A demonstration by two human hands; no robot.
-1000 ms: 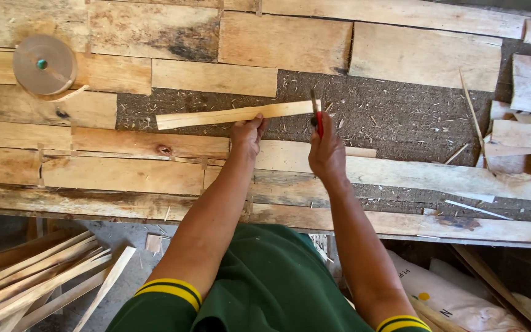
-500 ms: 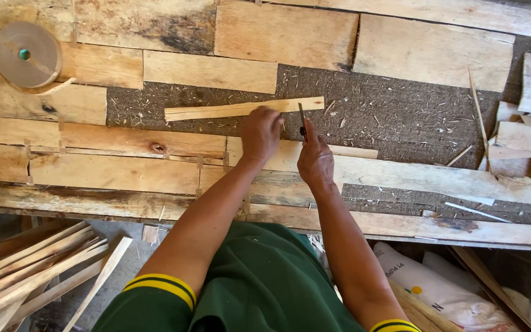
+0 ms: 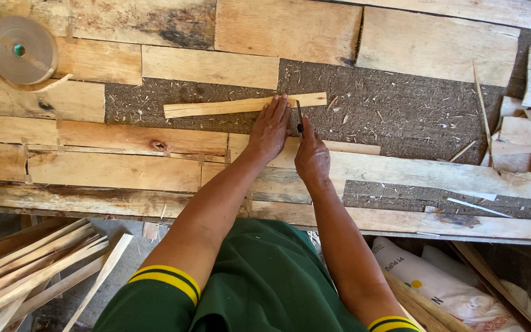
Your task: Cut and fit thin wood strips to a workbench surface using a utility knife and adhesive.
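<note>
On the plank workbench (image 3: 155, 166), seen from the head camera, a thin pale wooden strip (image 3: 216, 107) lies flat across a dark, fibrous patch of the bench top (image 3: 401, 117), running nearly level from left to right. The left hand (image 3: 270, 129) rests palm down with its fingers straight and close together, the fingertips pressing on the strip towards its right end; it grips nothing. Just beside it, the right hand (image 3: 312, 158) is closed around a slim dark tool (image 3: 300, 117) whose tip stands at the strip, right next to the left fingertips; what kind of tool it is cannot be told. The two hands almost touch, and most of the strip extends out to the left of them, with only a short end showing to their right.

At the far left corner sits a flat roll of tan tape (image 3: 21, 50). Offcuts of wood (image 3: 523, 132) are piled at the right edge. Below the bench, long thin slats (image 3: 32, 264) lean at the left, and a white sack (image 3: 437, 283) lies at the right.
</note>
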